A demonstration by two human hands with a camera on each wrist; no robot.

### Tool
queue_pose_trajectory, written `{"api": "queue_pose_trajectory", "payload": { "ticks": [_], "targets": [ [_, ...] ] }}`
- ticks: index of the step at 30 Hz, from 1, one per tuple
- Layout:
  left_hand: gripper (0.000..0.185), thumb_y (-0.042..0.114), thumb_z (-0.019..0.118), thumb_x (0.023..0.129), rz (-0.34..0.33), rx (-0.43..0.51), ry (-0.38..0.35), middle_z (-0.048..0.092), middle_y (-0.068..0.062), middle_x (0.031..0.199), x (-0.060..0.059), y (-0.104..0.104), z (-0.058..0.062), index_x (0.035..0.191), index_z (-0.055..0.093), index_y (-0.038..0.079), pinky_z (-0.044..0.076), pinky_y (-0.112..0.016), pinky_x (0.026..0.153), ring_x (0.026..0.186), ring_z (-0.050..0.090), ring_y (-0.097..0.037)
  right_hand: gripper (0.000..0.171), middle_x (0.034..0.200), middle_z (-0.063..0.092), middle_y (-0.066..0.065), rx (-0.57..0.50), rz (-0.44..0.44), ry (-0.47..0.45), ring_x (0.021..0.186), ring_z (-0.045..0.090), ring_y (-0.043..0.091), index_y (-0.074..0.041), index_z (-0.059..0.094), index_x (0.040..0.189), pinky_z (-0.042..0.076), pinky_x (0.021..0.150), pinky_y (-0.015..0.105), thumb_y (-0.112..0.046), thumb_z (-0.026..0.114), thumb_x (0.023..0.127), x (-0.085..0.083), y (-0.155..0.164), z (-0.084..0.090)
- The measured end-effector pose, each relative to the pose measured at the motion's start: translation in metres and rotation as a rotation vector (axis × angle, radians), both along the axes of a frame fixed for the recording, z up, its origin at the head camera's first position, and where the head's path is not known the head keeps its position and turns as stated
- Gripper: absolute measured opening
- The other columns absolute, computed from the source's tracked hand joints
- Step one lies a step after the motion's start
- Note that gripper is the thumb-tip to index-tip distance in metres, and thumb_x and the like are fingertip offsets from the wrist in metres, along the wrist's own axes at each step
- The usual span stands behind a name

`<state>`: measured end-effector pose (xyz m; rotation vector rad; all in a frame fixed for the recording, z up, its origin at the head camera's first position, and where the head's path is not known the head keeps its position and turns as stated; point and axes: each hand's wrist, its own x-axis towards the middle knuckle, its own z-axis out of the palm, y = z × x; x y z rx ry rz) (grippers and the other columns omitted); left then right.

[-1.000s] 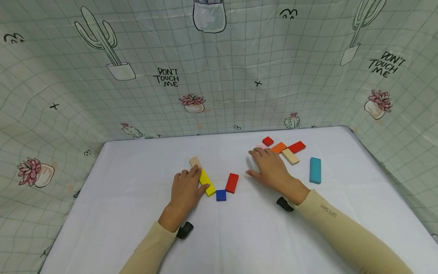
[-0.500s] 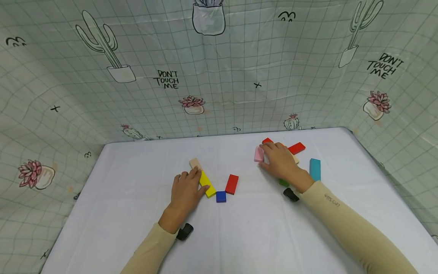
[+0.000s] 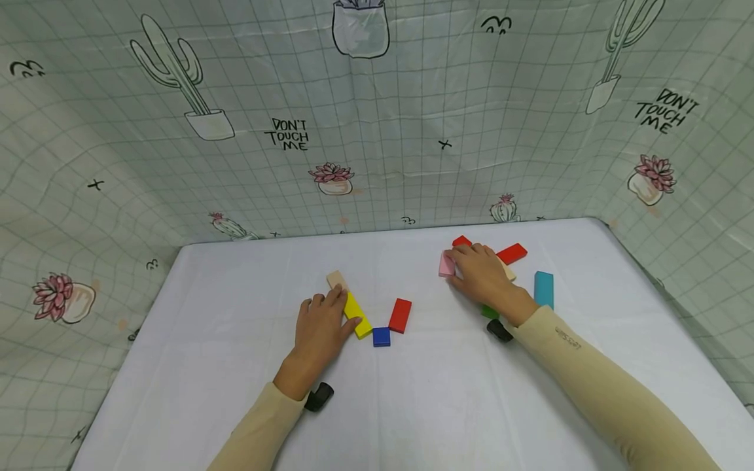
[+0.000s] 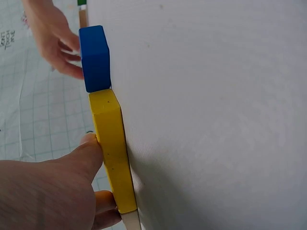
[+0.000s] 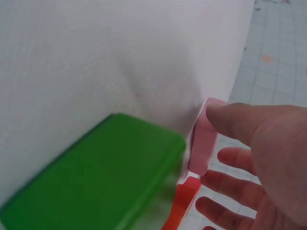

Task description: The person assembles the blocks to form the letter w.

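Where head view hides it | right wrist: green block (image 5: 100, 177) under right hand (image 5: 259, 158)

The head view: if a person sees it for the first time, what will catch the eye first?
Probably the two hands on the white table, among bright wooden blocks. The left hand rests against a yellow block near the middle, with a blue block and a red block beside it. The right hand pinches a pink block in the far right cluster, and a teal block lies apart to its right.
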<state>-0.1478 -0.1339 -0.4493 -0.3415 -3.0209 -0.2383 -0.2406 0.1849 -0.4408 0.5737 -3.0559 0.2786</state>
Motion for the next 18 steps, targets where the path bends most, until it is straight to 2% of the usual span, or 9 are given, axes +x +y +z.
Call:
{"api": "queue_pose_trajectory", "payload": {
  "ticks": [10,18],
  "targets": [
    [0.063,0.038,0.076,0.098,-0.012,-0.011,0.012,0.06,-0.014,0.151,0.001,-0.001,0.0,0.147,0.062,0.002,0.046,-0.054,0.11,0.124,0.06,-0.037,0.051,0.141,0.064,0.022,-0.038,-0.005,0.01,0.128,0.055,0.045,0.001,0.065,0.139,0.042,0.113,0.063,-0.017,0.081,0.094,0.0,-0.003,-0.001],
    [0.063,0.039,0.076,0.098,-0.004,-0.011,0.0,0.06,-0.014,0.151,0.0,0.0,0.0,0.147,0.061,0.003,0.045,-0.055,0.111,0.125,0.06,-0.037,0.053,0.138,0.066,0.02,-0.111,0.039,0.015,0.13,0.055,0.042,0.0,0.067,0.139,0.044,0.111,0.06,-0.019,0.084,0.092,0.018,-0.019,-0.002]
  ]
}}
